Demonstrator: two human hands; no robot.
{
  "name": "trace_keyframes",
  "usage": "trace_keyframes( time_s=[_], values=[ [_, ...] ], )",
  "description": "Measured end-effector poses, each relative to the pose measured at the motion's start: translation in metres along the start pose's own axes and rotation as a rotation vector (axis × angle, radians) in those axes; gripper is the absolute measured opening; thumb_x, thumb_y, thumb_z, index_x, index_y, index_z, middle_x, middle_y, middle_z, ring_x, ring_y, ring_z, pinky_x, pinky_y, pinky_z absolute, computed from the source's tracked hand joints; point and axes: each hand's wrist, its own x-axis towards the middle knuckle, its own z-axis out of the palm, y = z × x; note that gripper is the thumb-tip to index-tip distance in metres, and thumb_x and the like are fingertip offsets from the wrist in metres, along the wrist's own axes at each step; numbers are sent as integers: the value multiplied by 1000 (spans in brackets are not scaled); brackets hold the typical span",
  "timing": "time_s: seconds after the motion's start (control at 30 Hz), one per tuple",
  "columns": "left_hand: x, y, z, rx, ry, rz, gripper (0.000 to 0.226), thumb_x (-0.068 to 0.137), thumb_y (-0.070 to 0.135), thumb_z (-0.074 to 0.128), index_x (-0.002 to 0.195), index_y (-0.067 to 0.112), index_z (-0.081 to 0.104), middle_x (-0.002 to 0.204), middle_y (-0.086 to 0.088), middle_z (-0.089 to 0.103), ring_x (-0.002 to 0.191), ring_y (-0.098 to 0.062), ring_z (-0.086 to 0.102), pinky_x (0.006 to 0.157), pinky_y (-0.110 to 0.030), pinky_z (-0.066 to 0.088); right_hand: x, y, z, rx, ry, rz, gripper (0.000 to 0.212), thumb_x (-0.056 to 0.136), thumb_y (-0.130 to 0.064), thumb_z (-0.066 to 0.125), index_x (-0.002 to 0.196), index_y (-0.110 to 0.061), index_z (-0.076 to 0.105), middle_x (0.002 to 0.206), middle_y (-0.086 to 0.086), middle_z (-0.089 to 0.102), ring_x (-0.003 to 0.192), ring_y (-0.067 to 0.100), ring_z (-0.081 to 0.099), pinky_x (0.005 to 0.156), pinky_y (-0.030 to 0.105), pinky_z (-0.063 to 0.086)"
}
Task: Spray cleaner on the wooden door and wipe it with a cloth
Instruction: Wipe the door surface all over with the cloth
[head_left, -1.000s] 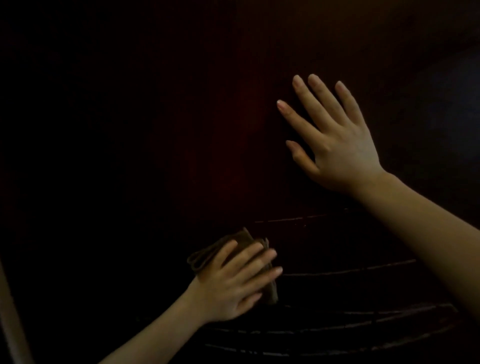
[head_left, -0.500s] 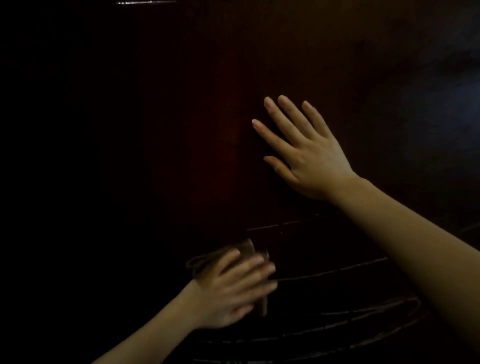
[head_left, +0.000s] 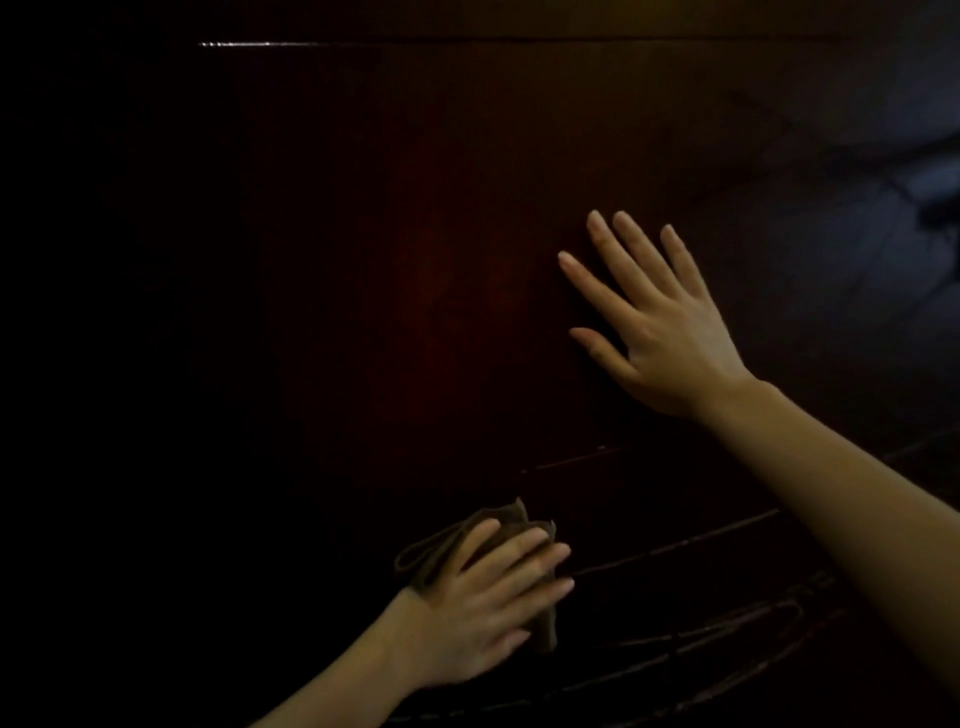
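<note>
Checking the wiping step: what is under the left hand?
A folded brown cloth lies under the left hand, flat fingers pressing it to the wooden door. Its edges show past the fingers; its middle is covered.

Very dim light; thin glint (head_left: 234, 44) top, bluish sheen (head_left: 878, 244) right

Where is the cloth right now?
Head view, low centre: the cloth is pressed against the wooden door under the left hand, below and to the left of the right hand resting flat on the door.

Two hands (head_left: 660, 332) (head_left: 483, 608), one cloth (head_left: 506, 519), one wooden door (head_left: 415, 234).
</note>
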Motion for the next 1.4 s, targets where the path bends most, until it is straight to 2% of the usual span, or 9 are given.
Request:
trace_keyframes(
  time_s=[0.27,0.33,0.47,0.7,0.83,0.97,1.07,1.2,1.4],
  values=[
    [32,-55,-32,-61,199,-568,56,90,45,38,141,23,32,149,-7,26,138,-28,23,113,-48,7,-7,6,4,20,54,-36,55,97,-44,31,146,-20,23,153,14,20,142,29,15,115,48,12],
    [28,-30,-23,-84,159,-517,54,92,45,33,143,24,30,150,-6,24,141,-28,18,113,-49,6,-9,6,4,41,55,-41,55,97,-43,33,146,-20,24,153,15,21,142,29,15,115,47,11],
    [8,-3,-4,-42,56,-80,62,89,47,40,145,25,27,154,-1,20,144,-21,6,116,-43,1,-17,16,0,49,38,-92,55,97,-42,35,146,-18,27,153,15,22,142,30,15,115,47,13],
    [56,-36,-30,-74,173,-472,59,87,45,39,142,24,32,151,-6,23,139,-28,21,112,-50,9,-36,32,3,15,20,-77,54,98,-41,30,146,-20,22,153,11,17,143,26,12,116,45,10],
    [55,26,-7,-118,100,-214,64,81,47,46,141,27,34,157,-4,12,145,-23,3,114,-45,2,-47,43,4,35,34,-40,55,97,-43,30,146,-20,22,153,9,16,142,26,12,116,44,9],
    [58,27,-6,-86,91,-140,64,82,49,44,141,27,34,155,-3,18,144,-22,8,115,-45,2,-50,48,6,49,45,-33,56,97,-45,31,146,-20,22,153,9,15,143,26,11,117,43,8],
    [75,-13,-24,-38,214,-353,59,84,46,43,140,26,36,151,-2,22,138,-24,24,113,-45,5,-49,47,8,65,61,-42,56,97,-44,32,146,-20,23,153,11,18,143,27,12,117,42,8],
    [86,-26,-35,-87,215,-599,58,87,44,38,141,23,32,150,-7,22,139,-29,21,113,-47,6,-50,62,0,57,18,-143,55,97,-43,35,145,-18,27,152,14,21,142,28,14,116,42,10],
    [65,42,0,-109,63,-115,54,88,41,38,140,26,39,154,-4,21,145,-22,5,115,-42,2,-57,96,-1,-27,36,-122,58,96,-50,34,145,-19,26,152,14,20,142,30,16,115,46,13]
  ],
)
